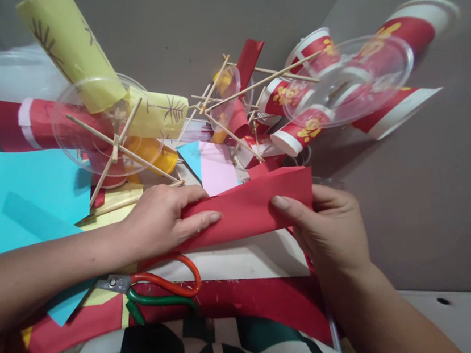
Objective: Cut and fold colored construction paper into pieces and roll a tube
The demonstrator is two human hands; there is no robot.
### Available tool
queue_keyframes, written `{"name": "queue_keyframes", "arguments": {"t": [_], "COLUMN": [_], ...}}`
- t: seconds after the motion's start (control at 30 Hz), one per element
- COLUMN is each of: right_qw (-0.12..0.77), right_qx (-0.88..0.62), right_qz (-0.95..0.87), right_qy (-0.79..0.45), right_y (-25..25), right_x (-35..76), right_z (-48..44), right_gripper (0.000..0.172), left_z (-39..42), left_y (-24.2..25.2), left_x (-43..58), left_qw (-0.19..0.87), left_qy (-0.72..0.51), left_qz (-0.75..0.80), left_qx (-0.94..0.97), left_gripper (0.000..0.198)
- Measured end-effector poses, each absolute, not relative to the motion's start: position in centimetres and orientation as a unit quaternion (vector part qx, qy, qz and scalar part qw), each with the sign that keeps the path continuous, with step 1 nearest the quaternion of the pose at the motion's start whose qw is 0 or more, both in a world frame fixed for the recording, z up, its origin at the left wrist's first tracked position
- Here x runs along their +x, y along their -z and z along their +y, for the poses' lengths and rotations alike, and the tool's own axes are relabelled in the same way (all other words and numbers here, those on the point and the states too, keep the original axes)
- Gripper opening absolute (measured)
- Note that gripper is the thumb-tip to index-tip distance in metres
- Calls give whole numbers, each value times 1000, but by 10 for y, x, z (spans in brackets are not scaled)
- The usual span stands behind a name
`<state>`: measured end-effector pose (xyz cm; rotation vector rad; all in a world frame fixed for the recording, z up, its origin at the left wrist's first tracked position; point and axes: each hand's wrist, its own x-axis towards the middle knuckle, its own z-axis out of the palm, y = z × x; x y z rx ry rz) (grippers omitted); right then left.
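Note:
A folded strip of red paper point(246, 212) stretches between my two hands. My left hand point(169, 216) grips its left end, thumb on the front face and fingers behind. At the right end my right hand point(330, 219) pinches the strip, with the thumb in front and the other fingers mostly hidden behind. Just below my left hand lie scissors point(163, 285) with one orange and one green handle, blades toward the left. White paper point(245, 258) rests under the strip, on top of a red sheet point(250, 298).
Light blue paper point(23, 197) lies at the left. Behind it stands a wheel-like model of sticks point(116, 148), a clear plastic disc and a yellow paper tube point(69, 51). Red and white paper cups point(305, 130) surround another clear disc point(394, 74) at the back right, near the grey wall.

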<state>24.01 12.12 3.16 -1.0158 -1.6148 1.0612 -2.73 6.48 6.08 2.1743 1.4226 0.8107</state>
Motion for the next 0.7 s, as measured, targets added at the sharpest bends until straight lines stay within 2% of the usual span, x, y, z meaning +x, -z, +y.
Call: {"name": "queue_keyframes", "arguments": {"t": [0.13,0.3,0.4,0.5,0.6,0.7], "right_qw": [491,499,559,591,544,431], "right_qx": [-423,-410,-371,-314,-296,-305], "right_qz": [-634,-635,-576,-532,-544,-574], "right_qy": [-422,-423,-467,-519,-566,-626], "right_y": [-33,-39,-48,-50,-42,-31], "right_x": [237,233,227,222,218,212], "right_z": [120,119,118,118,118,113], "right_gripper": [18,12,19,29,23,19], "left_z": [65,63,60,56,55,56], "left_y": [-59,-59,-63,-67,-66,-62], "left_x": [-26,-25,-23,-20,-17,-15], "left_qw": [184,175,201,274,343,367], "left_qy": [-292,-321,-364,-404,-426,-453], "left_qz": [483,429,434,467,492,503], "left_qx": [804,826,799,737,677,638], "left_gripper": [34,29,30,34,34,35]}}
